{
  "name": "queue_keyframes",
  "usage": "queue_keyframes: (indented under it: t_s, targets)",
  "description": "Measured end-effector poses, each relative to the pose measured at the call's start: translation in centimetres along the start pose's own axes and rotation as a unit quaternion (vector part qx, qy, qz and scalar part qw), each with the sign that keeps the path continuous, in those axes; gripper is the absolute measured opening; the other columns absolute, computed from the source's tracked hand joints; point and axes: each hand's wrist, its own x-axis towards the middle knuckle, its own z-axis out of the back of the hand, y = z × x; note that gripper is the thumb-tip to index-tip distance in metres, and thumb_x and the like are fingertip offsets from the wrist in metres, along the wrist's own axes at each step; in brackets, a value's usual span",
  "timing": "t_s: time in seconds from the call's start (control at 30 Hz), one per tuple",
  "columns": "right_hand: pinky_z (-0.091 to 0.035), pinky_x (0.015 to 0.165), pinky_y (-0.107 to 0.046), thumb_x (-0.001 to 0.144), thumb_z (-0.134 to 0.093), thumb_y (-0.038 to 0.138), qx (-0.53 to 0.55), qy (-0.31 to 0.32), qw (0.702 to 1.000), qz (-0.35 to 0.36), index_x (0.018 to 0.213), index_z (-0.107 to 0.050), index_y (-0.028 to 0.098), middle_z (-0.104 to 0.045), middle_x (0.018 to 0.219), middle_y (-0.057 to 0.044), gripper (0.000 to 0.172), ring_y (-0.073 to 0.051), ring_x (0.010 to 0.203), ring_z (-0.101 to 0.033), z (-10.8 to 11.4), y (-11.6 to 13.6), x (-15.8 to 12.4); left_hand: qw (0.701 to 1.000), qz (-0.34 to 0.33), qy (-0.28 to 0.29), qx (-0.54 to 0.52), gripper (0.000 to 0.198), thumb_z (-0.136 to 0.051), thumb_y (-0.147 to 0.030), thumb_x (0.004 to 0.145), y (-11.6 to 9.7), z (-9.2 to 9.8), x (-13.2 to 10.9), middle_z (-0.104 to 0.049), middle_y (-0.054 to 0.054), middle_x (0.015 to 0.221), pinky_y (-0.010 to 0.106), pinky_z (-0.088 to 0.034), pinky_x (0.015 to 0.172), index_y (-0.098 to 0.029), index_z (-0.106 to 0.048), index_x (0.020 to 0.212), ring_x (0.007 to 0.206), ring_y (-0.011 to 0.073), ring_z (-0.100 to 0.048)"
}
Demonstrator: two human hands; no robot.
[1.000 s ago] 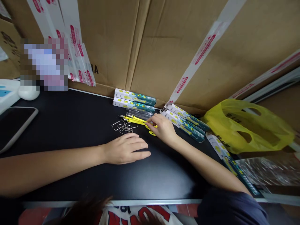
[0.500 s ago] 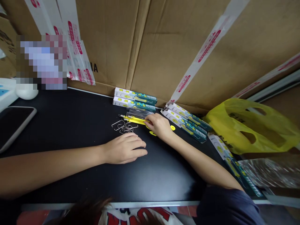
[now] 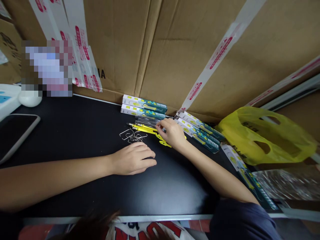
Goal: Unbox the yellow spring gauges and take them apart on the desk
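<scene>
My left hand (image 3: 133, 158) lies palm down on the black table (image 3: 75, 133), fingers loosely curled, holding nothing, just below a small heap of bent wire clips (image 3: 132, 135). My right hand (image 3: 171, 133) reaches past it, its fingertips pinched over thin clear tubes (image 3: 147, 120) that lie behind a long yellow tool (image 3: 143, 128). Small yellow pieces (image 3: 165, 144) show under the right hand. Two flat printed packs (image 3: 143, 106) lie against the cardboard behind the tubes.
Cardboard sheets with taped seams (image 3: 175, 50) wall the back. More printed packs (image 3: 200, 131) fan out to the right, one long pack (image 3: 247, 173) near the edge. A yellow plastic bag (image 3: 265, 133) and crinkled clear film (image 3: 287, 183) lie right. A phone (image 3: 15, 131) rests at left.
My right hand has shifted slightly back from the yellow tool toward the clear tubes. My left hand has curled its fingers in a little and stayed in place.
</scene>
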Motion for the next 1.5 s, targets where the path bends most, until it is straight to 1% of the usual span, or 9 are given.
queue_keyframes:
  t_s: [0.2,0.43,0.73,0.93,1.07,1.17,1.3,1.4,1.5]
  targets:
    - [-0.042,0.078,-0.035,0.090,-0.048,0.027,-0.032,-0.017,0.999,0.003,0.099,-0.059,0.017,-0.060,0.096,-0.010,0.017,-0.026,0.092,-0.053,1.1,-1.2,3.3,1.000,-0.020,0.010,-0.018,0.022,-0.046,-0.018,0.089,0.2,-0.7,-0.2,-0.067,0.005,0.095,0.031,-0.044,0.090,-0.017,-0.059,0.107,0.089,0.0160,-0.061]
    - [-0.043,0.082,-0.040,0.086,-0.053,0.025,-0.079,0.044,0.996,-0.019,0.118,-0.051,0.012,-0.056,0.109,-0.016,0.034,-0.030,0.102,-0.050,-1.5,-2.6,7.6,0.999,-0.024,0.011,-0.020,0.023,-0.044,-0.019,0.090,0.3,-0.8,-0.5,-0.069,0.005,0.097,0.027,-0.048,0.084,-0.016,-0.060,0.106,0.092,0.0166,-0.063]
    - [-0.045,0.083,-0.045,0.083,-0.061,0.027,-0.096,0.044,0.994,-0.038,0.108,-0.053,0.012,-0.053,0.107,-0.016,0.030,-0.032,0.103,-0.049,-3.2,-3.1,9.6,1.000,-0.016,0.014,-0.020,0.024,-0.043,-0.021,0.091,0.2,-0.9,-0.6,-0.068,0.005,0.097,0.026,-0.050,0.081,-0.016,-0.059,0.109,0.092,0.0169,-0.063]
    - [-0.047,0.083,-0.048,0.082,-0.059,0.021,-0.044,0.003,0.999,-0.018,0.102,-0.050,0.012,-0.053,0.107,-0.017,0.024,-0.032,0.103,-0.051,-2.8,-2.9,9.5,0.999,-0.002,0.023,-0.032,0.025,-0.041,-0.021,0.092,0.2,-0.8,-0.5,-0.069,0.004,0.096,0.025,-0.049,0.082,-0.016,-0.059,0.109,0.092,0.0168,-0.063]
    - [-0.050,0.076,-0.043,0.082,-0.058,0.022,0.025,-0.037,0.999,-0.001,0.104,-0.044,0.015,-0.060,0.097,-0.014,0.027,-0.028,0.090,-0.059,-0.2,-2.1,6.7,0.994,0.074,-0.003,-0.076,0.023,-0.042,-0.021,0.092,0.3,-0.5,-0.3,-0.069,0.003,0.092,0.025,-0.048,0.078,-0.016,-0.061,0.104,0.086,0.0157,-0.063]
    - [-0.052,0.064,-0.037,0.081,-0.059,0.031,0.069,-0.071,0.995,-0.006,0.106,-0.042,0.018,-0.063,0.091,-0.010,0.033,-0.025,0.075,-0.063,2.2,-1.3,2.2,0.983,0.140,-0.018,-0.114,0.020,-0.044,-0.022,0.091,0.4,-0.3,-0.2,-0.069,0.002,0.090,0.027,-0.047,0.079,-0.017,-0.063,0.097,0.082,0.0154,-0.061]
    - [-0.054,0.061,-0.033,0.075,-0.063,0.031,0.079,-0.123,0.989,0.036,0.106,-0.046,0.019,-0.067,0.090,-0.010,0.037,-0.024,0.074,-0.067,3.9,-0.4,-4.6,0.962,0.221,-0.051,-0.151,0.020,-0.044,-0.021,0.090,0.7,-0.3,-0.1,-0.068,0.003,0.087,0.029,-0.047,0.079,-0.018,-0.062,0.096,0.083,0.0170,-0.061]
    - [-0.056,0.065,-0.033,0.074,-0.062,0.029,0.075,-0.106,0.990,0.052,0.103,-0.053,0.019,-0.070,0.090,-0.010,0.032,-0.024,0.077,-0.069,3.8,-0.7,-8.3,0.916,0.305,-0.118,-0.234,0.017,-0.045,-0.021,0.088,1.0,-0.5,-0.1,-0.066,0.003,0.080,0.028,-0.049,0.071,-0.017,-0.060,0.083,0.077,0.0164,-0.062]
    - [-0.057,0.063,-0.033,0.073,-0.060,0.027,0.084,-0.079,0.992,0.047,0.100,-0.056,0.019,-0.070,0.087,-0.008,0.028,-0.023,0.075,-0.069,3.5,-1.6,-10.0,0.845,0.342,-0.174,-0.371,0.016,-0.044,-0.028,0.090,1.2,-0.5,0.1,-0.061,0.001,0.072,0.022,-0.047,0.053,-0.016,-0.054,0.087,0.059,0.0117,-0.058]
